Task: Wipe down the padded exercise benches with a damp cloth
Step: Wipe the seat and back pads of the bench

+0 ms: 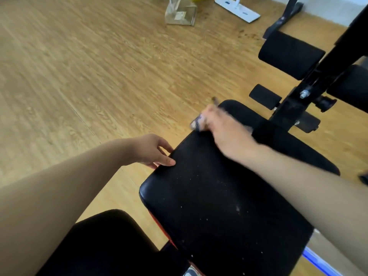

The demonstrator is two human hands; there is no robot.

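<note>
A black padded bench point(223, 200) runs from the lower middle up to the right, its surface dotted with pale specks. My right hand point(221, 126) lies blurred over the bench's far left edge, fingers closed on a small whitish patterned cloth point(197, 122) that pokes out past the edge. My left hand point(153, 150) rests at the bench's left side, thumb on top of the pad, fingers curled down over the edge, holding nothing else.
Black foam rollers point(290, 54) and a black metal frame point(318, 76) stand at the bench's far right end. On the wooden floor point(89, 76) at the top lie a clear plastic container point(180, 13) and a white flat mop head point(237, 8). A black-clad knee point(107, 244) is at the bottom.
</note>
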